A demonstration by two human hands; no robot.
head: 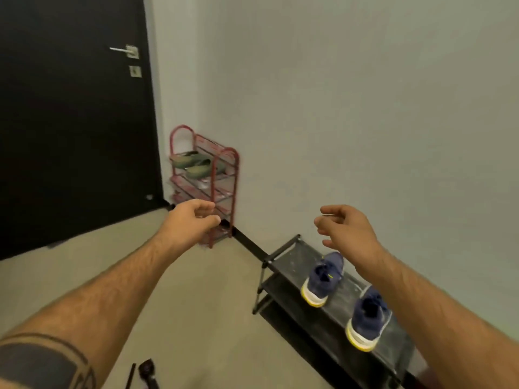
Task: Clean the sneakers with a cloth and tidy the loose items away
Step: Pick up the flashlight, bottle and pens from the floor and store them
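- Head view, entry one: left hand (193, 217), raised in the air in front of the red rack; fingers loosely curled, spread narrow, nothing in its grasp; bare forearm with a dark tattoo band near the elbow.
- Right hand (344, 230), raised in the air above the far end of the black rack; fingers loosely curled and slightly apart, nothing in its grasp.
- Black shoe rack (292, 258), low, set along the pale wall at lower right; top shelf dusty with pale marks.
- Near sneaker (369, 321), navy with white and yellow sole, on the top shelf, heel facing the camera; partly hidden by the right forearm.
- Far sneaker (323, 280), same colours, on the same shelf, well apart from the first, heel facing the camera.
- Red wire rack (224, 175), tiered, in the corner beside the dark door (73, 122); a pair of green slip-on shoes (193, 164) on an upper tier.
- Dark items (147, 373) on the floor at the bottom edge; too blurred to identify.
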